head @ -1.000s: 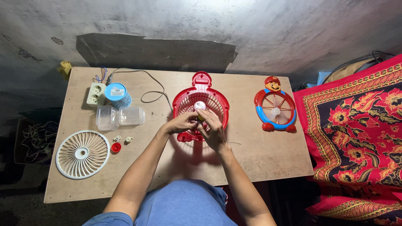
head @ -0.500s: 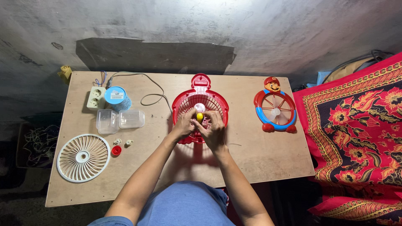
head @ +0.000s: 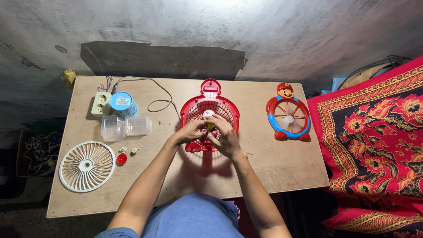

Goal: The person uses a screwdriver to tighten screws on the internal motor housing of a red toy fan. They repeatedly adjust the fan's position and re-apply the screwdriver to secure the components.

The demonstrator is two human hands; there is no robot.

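Left hand (head: 190,132) and right hand (head: 224,136) on red fan (head: 210,112), white grille (head: 87,166) at left

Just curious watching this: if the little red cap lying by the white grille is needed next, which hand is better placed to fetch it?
Probably the left hand: the red cap lies on its side of the red fan, while the right hand would have to cross over.

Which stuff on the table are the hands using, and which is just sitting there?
In use: red fan, left hand, right hand.

Lying about: white fan grille, clear containers, blue tub, socket strip, character fan, red cap.
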